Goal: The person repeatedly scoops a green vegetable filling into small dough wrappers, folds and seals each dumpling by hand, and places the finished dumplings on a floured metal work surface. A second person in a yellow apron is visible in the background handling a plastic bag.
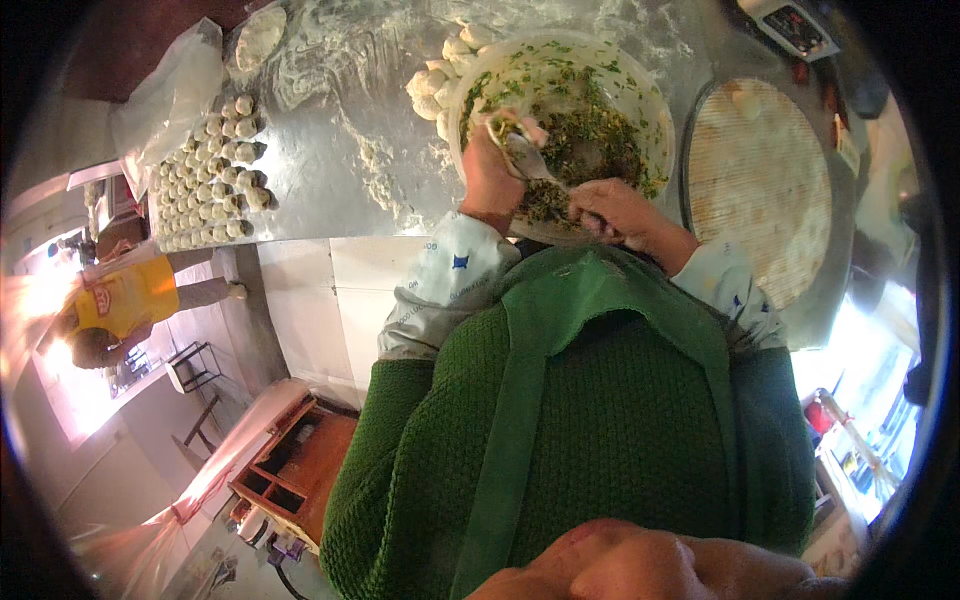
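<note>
My left hand [491, 176] cups a piece of dough [504, 148] with chopped green filling in it, over the left side of a large pale bowl [664, 97]. In my right hand [619, 211] is the handle of a metal spoon [534, 163], its head pressed against the dough. Dark green chopped filling [592, 142] lies in the bowl, with bits of leaf stuck around the inner wall. Pale dough lumps [429, 90] sit against the bowl's left side. My fingers hide part of the dough.
A floured metal table [315, 150] carries rows of small dough balls [202, 180], a plastic sheet [180, 90] and a flat pale round [260, 37] at left. A ridged round tray [757, 187] and a device with a control panel [791, 30] are right. A person [127, 300] stands far left.
</note>
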{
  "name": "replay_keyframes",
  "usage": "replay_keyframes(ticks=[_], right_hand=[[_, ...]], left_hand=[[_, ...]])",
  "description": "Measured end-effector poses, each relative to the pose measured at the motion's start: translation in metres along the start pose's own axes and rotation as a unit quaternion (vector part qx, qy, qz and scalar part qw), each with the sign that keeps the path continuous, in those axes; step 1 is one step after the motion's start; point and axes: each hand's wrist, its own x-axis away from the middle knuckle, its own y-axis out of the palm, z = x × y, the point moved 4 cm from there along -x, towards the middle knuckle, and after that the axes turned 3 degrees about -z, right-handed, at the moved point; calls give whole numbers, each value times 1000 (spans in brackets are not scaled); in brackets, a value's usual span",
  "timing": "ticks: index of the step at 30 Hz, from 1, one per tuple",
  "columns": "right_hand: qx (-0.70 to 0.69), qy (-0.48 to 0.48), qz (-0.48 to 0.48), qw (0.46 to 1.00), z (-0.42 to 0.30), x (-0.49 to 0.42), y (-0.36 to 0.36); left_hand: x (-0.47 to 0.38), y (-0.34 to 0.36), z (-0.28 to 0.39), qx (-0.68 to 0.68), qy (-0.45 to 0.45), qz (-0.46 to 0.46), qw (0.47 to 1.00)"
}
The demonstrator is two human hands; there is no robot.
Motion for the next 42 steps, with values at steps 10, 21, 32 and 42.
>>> replay_keyframes(ticks=[10, 21, 32, 42], right_hand=[[667, -216, 259, 665, -5, -30, -32], [342, -27, -2, 939, 1, -37, -44], [543, -387, 405, 625, -40, 12, 21], [131, -284, 223, 923, -36, 12, -6]], left_hand=[[3, -38, 6, -117, 83, -3, 990], [-2, -46, -9, 123, 5, 35, 992], [-10, 12, -10, 109, 7, -78, 991], [-3, 28, 18, 156, 2, -57, 986]])
